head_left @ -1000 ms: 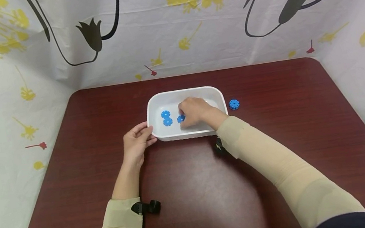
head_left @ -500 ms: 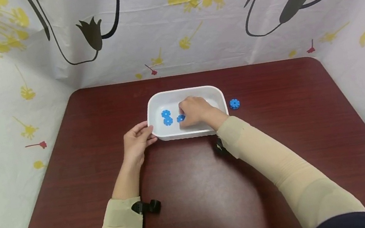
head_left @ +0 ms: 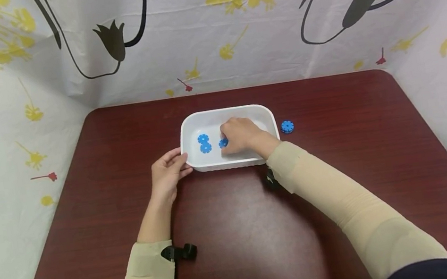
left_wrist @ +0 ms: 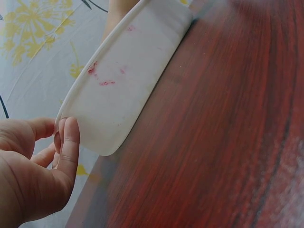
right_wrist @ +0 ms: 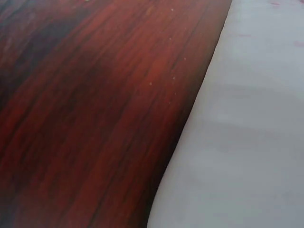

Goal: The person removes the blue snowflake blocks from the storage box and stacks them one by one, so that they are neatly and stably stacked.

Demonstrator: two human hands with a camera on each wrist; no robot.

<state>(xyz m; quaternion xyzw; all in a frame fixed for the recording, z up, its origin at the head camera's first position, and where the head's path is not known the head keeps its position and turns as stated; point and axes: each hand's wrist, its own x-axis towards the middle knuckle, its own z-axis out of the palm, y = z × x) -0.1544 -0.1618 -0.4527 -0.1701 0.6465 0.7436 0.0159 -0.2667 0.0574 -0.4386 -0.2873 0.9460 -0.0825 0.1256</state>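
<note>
A white plastic tray sits near the back of the table. At its left end my left hand grips the wall, the thumb on one side of the rim and fingers on the other; the left wrist view shows this hand too. Inside the tray, my right hand pinches a blue notched plastic disc, partly hidden by the fingers. Left of it lie two joined or overlapping blue discs; I cannot tell which. The right wrist view holds only table and tray wall, no hand.
To the right of the tray, more blue discs lie on the dark red wooden table, seemingly stacked. A white cloth with printed flowers hangs behind the table. Reddish stains mark the tray's outer wall.
My right hand has shifted very slightly to the right with the pinched disc. My left hand keeps its grip on the tray, which stays in place.
</note>
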